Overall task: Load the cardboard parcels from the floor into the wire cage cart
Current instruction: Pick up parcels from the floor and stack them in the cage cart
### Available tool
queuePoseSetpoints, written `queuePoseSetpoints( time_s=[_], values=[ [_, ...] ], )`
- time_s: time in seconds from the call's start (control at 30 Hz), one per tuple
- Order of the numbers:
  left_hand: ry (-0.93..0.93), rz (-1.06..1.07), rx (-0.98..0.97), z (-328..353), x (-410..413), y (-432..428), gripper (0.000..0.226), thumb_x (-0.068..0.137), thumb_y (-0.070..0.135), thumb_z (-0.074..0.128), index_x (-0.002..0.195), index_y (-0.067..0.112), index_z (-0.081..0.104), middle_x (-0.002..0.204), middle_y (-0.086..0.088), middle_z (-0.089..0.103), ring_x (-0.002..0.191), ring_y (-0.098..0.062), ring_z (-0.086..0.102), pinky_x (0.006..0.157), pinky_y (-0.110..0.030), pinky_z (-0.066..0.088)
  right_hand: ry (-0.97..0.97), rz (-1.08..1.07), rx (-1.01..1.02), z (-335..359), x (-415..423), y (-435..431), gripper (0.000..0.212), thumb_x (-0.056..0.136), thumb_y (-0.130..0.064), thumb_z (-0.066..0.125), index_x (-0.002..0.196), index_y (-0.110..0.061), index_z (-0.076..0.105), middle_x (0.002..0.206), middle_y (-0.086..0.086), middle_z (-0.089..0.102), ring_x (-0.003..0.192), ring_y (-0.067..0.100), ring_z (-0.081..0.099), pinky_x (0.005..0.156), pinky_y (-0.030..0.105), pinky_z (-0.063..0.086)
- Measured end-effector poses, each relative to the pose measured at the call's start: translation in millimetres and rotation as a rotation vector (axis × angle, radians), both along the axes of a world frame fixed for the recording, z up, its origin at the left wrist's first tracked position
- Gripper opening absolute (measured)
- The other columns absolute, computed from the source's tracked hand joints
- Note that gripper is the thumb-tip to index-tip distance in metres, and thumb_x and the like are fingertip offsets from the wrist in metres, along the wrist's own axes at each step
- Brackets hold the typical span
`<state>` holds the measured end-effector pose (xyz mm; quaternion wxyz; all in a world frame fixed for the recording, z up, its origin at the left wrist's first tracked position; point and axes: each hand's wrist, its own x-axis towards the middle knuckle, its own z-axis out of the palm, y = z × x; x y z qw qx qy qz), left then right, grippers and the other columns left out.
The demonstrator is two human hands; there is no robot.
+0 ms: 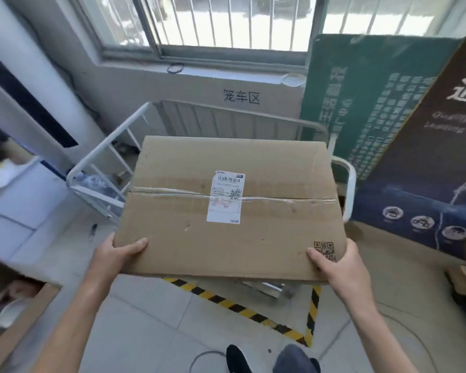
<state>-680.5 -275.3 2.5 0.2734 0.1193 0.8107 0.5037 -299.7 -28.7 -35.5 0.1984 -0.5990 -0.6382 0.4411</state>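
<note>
A large flat cardboard parcel (267,211) with a white shipping label and a clear tape seam is held up in front of me. My left hand (116,255) grips its near left corner, thumb on top. My right hand (339,265) grips the near right corner beside a printed QR code. The parcel hangs over the white wire cage cart (105,168), whose left rail and rounded right rail show on either side. The cart's floor is mostly hidden by the parcel.
Yellow-and-black hazard tape (253,313) marks the floor under the cart. Tall printed boards (388,103) lean against the wall at right. An open cardboard box (16,313) sits at lower left. A barred window is behind the cart. My shoes show at the bottom.
</note>
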Motion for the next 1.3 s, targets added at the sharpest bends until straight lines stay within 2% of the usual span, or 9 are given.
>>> queuePoseSetpoints(
  time_s=[0.13, 0.27, 0.4, 0.57, 0.67, 0.77, 0.93, 1.17, 1.3],
  values=[
    [0.011, 0.065, 0.000, 1.9, -42.5, -25.2, 0.054, 0.056, 0.031, 0.085, 0.103, 0.010, 0.071, 0.097, -0.005, 0.078, 0.092, -0.026, 0.072, 0.080, -0.038, 0.055, 0.004, 0.052, -0.015, -2.8, -58.2, -4.9, 0.071, 0.072, -0.057, 0.081, 0.126, -0.028, 0.046, 0.116, -0.005, 0.064, 0.101, 0.020, 0.062, 0.083, 0.040, 0.050],
    [0.029, 0.098, -0.016, 0.7, -90.9, -25.6, 0.037, 0.066, 0.023, 0.089, 0.096, 0.015, 0.070, 0.088, 0.007, 0.078, 0.092, -0.019, 0.072, 0.070, -0.029, 0.052, -0.009, 0.087, -0.011, -6.9, -111.6, 4.9, 0.074, 0.072, -0.060, 0.080, 0.127, -0.024, 0.047, 0.117, -0.003, 0.064, 0.101, 0.020, 0.061, 0.080, 0.038, 0.049],
    [0.035, 0.093, -0.018, 0.9, -149.4, 0.4, 0.056, 0.058, 0.037, 0.085, 0.107, 0.015, 0.069, 0.101, 0.001, 0.076, 0.092, -0.018, 0.071, 0.075, -0.034, 0.054, -0.034, 0.101, 0.008, -8.5, -172.4, 37.5, 0.071, 0.071, -0.062, 0.078, 0.123, -0.024, 0.048, 0.116, -0.001, 0.065, 0.102, 0.023, 0.062, 0.086, 0.044, 0.053],
    [0.033, 0.059, -0.016, 3.2, -230.1, 65.0, 0.045, 0.060, 0.039, 0.083, 0.099, 0.024, 0.067, 0.088, 0.015, 0.076, 0.083, -0.003, 0.071, 0.067, -0.024, 0.051, -0.019, 0.065, 0.024, -9.7, -253.6, 96.4, 0.074, 0.070, -0.060, 0.080, 0.124, -0.022, 0.047, 0.116, 0.000, 0.065, 0.102, 0.025, 0.062, 0.085, 0.042, 0.051],
    [0.043, 0.038, -0.017, 0.0, -273.2, 100.8, 0.045, 0.059, 0.040, 0.083, 0.099, 0.025, 0.066, 0.087, 0.017, 0.075, 0.079, -0.001, 0.070, 0.066, -0.023, 0.050, -0.006, 0.023, 0.029, -15.2, -293.2, 124.4, 0.071, 0.069, -0.059, 0.081, 0.122, -0.025, 0.046, 0.114, -0.002, 0.064, 0.101, 0.023, 0.061, 0.083, 0.039, 0.048],
    [0.037, 0.026, -0.020, -8.4, -314.2, 126.5, 0.050, 0.060, 0.042, 0.083, 0.104, 0.023, 0.067, 0.095, 0.011, 0.075, 0.086, -0.007, 0.070, 0.068, -0.026, 0.050, -0.018, 0.001, 0.036, -19.9, -327.7, 142.5, 0.071, 0.069, -0.062, 0.080, 0.121, -0.028, 0.045, 0.111, -0.004, 0.062, 0.096, 0.019, 0.058, 0.076, 0.035, 0.042],
    [-0.002, -0.022, -0.044, -29.3, -384.8, 154.9, 0.067, 0.059, 0.043, 0.083, 0.117, 0.016, 0.065, 0.105, 0.002, 0.073, 0.095, -0.017, 0.069, 0.071, -0.028, 0.050, -0.024, -0.049, 0.009, -33.3, -378.0, 151.9, 0.074, 0.068, -0.062, 0.081, 0.122, -0.026, 0.045, 0.116, -0.001, 0.064, 0.098, 0.021, 0.060, 0.077, 0.034, 0.044],
    [-0.062, -0.169, -0.154, -90.7, -511.7, 180.1, 0.067, 0.058, 0.043, 0.084, 0.115, 0.014, 0.065, 0.105, -0.001, 0.073, 0.096, -0.021, 0.070, 0.072, -0.031, 0.052, -0.101, -0.179, -0.079, -73.0, -469.6, 123.7, 0.068, 0.069, -0.057, 0.082, 0.118, -0.023, 0.048, 0.114, 0.000, 0.065, 0.099, 0.022, 0.062, 0.083, 0.039, 0.050],
    [-0.144, -0.259, -0.238, -134.6, -580.0, 177.4, 0.057, 0.063, 0.031, 0.088, 0.112, 0.011, 0.066, 0.105, -0.007, 0.074, 0.097, -0.026, 0.070, 0.077, -0.036, 0.053, -0.150, -0.272, -0.182, -100.8, -520.4, 81.2, 0.073, 0.068, -0.057, 0.082, 0.122, -0.021, 0.049, 0.113, -0.001, 0.065, 0.101, 0.021, 0.063, 0.088, 0.044, 0.054]
  ],
)
